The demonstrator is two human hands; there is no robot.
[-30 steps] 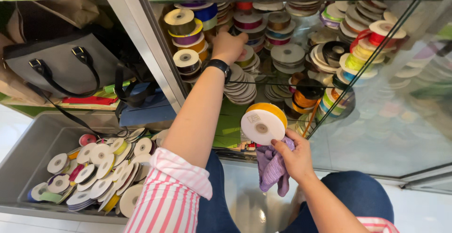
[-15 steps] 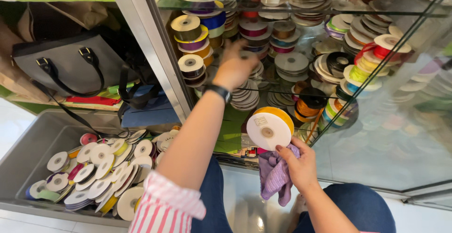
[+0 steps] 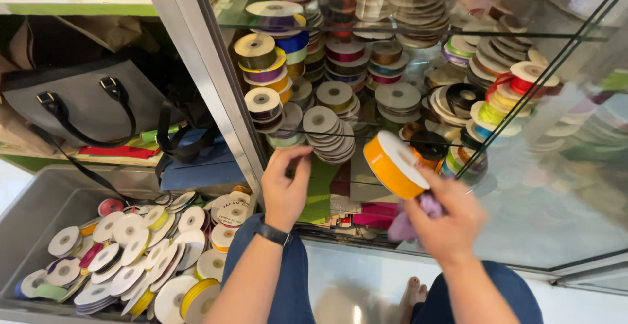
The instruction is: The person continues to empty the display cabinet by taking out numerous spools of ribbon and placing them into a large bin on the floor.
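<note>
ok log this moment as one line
left hand: empty, in front of glass cabinet | right hand: holds orange ribbon spool and purple cloth | grey bin: spools

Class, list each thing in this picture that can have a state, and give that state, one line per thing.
Left hand: empty, fingers curled, in front of the cabinet shelf.
Right hand: gripping the orange ribbon spool and a purple cloth.
Orange ribbon spool: held tilted.
Grey handbag: upright, handles drooping.
Grey plastic bin: open, holding loose spools.
</note>
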